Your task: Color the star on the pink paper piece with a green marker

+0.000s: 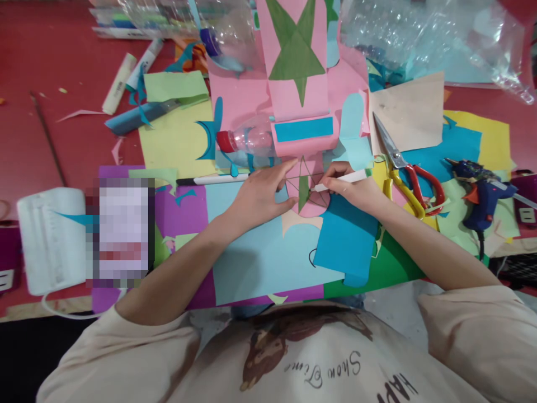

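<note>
My left hand point(260, 195) lies flat with its fingers stretched out, pressing down a pink paper piece point(311, 208) that carries a drawn star outline, partly coloured green. My right hand point(354, 189) is closed round a white marker pen point(342, 179), whose tip touches the star on the pink paper. A blue paper sheet point(346, 238) lies just below my right hand. Behind them stands a large pink paper shape point(293, 95) with a green star point(296, 47) and a blue strip point(303, 129).
Scissors point(403, 168) with red and yellow handles and a blue glue gun point(482, 193) lie to the right. A plastic bottle point(247, 139) with a red cap, another marker point(212, 180), glue sticks point(119, 84), a white box point(50, 238) and many coloured paper scraps cover the red table point(50, 67).
</note>
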Demonstrator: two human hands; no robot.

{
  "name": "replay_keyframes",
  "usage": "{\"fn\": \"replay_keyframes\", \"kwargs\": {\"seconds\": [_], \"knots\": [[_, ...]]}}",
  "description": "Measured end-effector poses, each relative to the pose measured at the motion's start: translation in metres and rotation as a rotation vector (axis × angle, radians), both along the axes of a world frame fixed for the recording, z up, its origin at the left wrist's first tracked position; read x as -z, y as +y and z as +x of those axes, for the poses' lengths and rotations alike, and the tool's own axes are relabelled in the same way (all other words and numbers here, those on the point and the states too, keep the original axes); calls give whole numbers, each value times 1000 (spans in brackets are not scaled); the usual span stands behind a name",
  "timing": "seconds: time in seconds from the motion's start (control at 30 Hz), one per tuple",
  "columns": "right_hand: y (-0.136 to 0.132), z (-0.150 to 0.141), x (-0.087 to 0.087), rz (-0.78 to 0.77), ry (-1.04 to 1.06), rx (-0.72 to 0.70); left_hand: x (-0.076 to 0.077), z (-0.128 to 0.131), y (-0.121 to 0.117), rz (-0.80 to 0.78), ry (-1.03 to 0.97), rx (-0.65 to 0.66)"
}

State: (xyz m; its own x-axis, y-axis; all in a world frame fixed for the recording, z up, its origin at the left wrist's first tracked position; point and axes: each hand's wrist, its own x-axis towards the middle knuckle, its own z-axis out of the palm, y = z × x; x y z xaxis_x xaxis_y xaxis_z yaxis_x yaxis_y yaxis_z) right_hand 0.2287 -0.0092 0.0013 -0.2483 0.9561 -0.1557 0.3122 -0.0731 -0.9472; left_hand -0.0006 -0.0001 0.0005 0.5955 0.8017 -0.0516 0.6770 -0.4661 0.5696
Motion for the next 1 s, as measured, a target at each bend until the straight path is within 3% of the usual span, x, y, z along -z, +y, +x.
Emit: {"fn": "replay_keyframes", "kwargs": {"seconds": [0.2,0.53,1.0], "knots": [[0,1,-4,-43,0,-24,-1,0,0,-11,-1,4],[-3,-2,4,9,90,143,-1,0,0,-11,15,-10],[-1,0,3,46,67,43,1,-1,0,-2,-1,0]]}}
